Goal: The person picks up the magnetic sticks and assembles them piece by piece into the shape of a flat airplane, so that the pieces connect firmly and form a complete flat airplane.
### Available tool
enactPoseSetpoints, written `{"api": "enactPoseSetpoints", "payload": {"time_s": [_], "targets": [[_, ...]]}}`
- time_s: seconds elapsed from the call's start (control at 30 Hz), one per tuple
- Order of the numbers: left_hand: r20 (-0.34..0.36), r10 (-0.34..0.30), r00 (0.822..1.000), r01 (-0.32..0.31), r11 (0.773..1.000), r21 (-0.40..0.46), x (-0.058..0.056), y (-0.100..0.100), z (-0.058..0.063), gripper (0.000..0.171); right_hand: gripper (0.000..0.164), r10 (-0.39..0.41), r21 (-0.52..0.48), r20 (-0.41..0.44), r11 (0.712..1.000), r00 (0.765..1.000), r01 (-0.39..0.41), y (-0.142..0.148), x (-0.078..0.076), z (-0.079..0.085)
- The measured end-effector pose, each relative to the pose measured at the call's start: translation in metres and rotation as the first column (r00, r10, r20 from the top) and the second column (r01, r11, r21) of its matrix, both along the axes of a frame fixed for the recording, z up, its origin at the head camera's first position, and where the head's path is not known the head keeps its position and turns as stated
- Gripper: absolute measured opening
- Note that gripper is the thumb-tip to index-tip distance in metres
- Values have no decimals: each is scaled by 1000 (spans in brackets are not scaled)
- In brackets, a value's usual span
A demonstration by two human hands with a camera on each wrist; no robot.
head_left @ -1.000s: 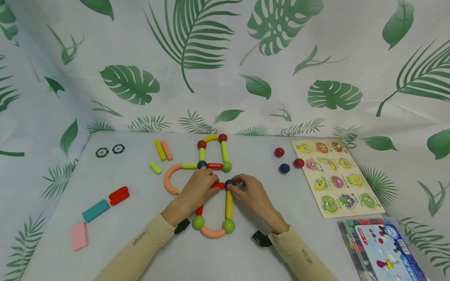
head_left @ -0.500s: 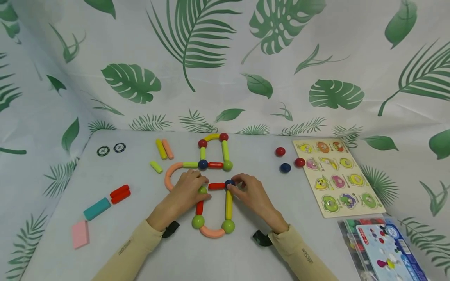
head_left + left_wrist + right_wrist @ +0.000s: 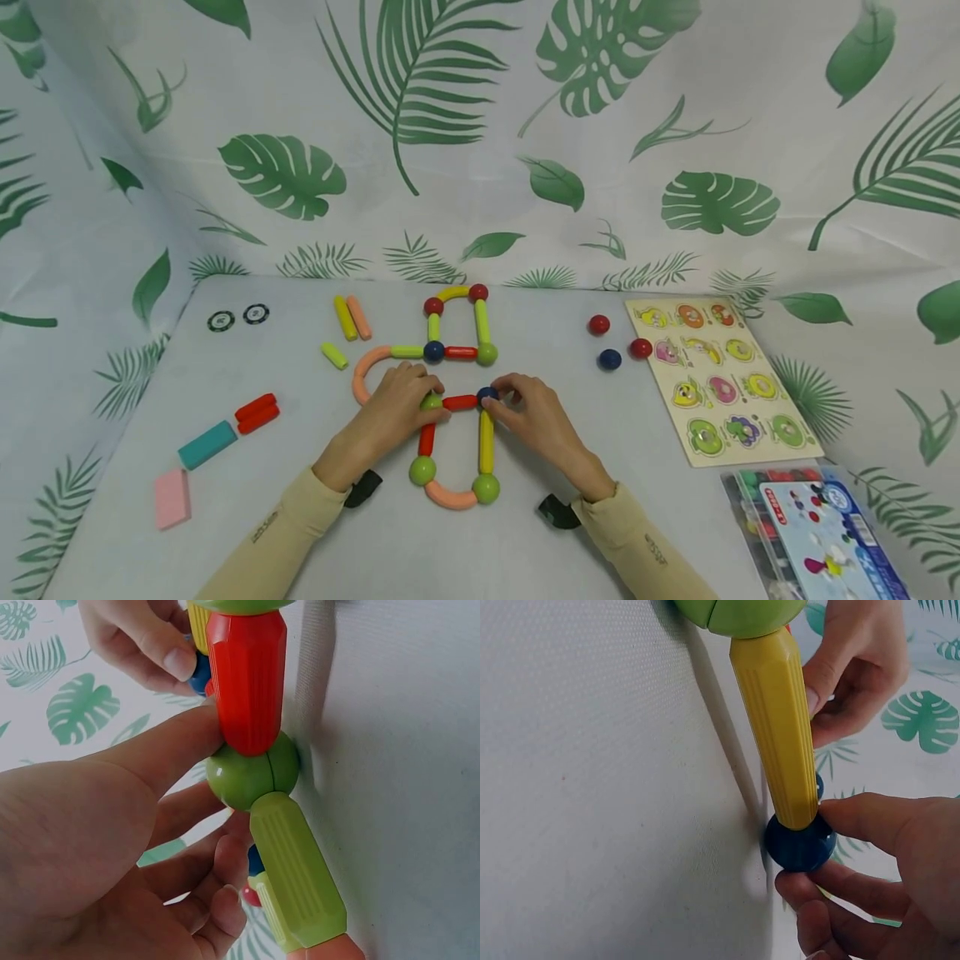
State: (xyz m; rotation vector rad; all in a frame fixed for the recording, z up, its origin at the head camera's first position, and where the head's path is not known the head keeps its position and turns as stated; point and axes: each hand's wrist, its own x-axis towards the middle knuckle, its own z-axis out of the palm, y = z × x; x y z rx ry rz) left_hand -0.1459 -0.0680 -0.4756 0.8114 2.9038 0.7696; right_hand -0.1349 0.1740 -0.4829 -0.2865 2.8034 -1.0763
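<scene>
My left hand (image 3: 386, 417) pinches a green ball (image 3: 251, 776) between thumb and fingers. In the left wrist view a red rod (image 3: 251, 682) and a light-green rod (image 3: 300, 870) join this ball. My right hand (image 3: 543, 421) pinches a dark blue ball (image 3: 801, 844), from which a yellow rod (image 3: 780, 735) runs to another green ball (image 3: 486, 488). Between the two hands lies a short red rod (image 3: 460, 402), one end at the blue ball and the other right at the left hand's green ball. A curved orange rod (image 3: 450, 497) closes the lower loop.
An upper loop of rods and balls, with a blue ball (image 3: 434, 352), lies just beyond the hands. Loose rods (image 3: 345, 318) and red rods (image 3: 257, 413) lie left; loose balls (image 3: 610, 359), a fruit puzzle board (image 3: 720, 379) and a plastic parts box (image 3: 817, 533) lie right.
My left hand has let go of the short red rod and moved left to the green ball. The rod's left end has come against that ball; my right hand stays on the blue ball.
</scene>
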Motion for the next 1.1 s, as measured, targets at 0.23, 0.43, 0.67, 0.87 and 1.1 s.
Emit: {"api": "enactPoseSetpoints", "payload": {"time_s": [0.23,0.43,0.67,0.87,1.1], "targets": [[4,1,1000,-1,1000,8,0,0,0,30,32,3,2,24,1000,1000,-3,0,0,4],[12,3,1000,-3,1000,2,2,0,0,28,29,37,-13,32,999,999,-37,2,1,5],[13,1,1000,-1,1000,1,4,-2,1,26,27,74,-26,18,997,997,-73,4,2,4],[15,-2,1000,2,1000,-7,4,-2,1,27,28,75,-25,30,997,997,-75,4,2,4],[17,-3,1000,4,1000,-28,7,-3,3,27,27,73,-34,38,997,997,-72,2,3,4]]}}
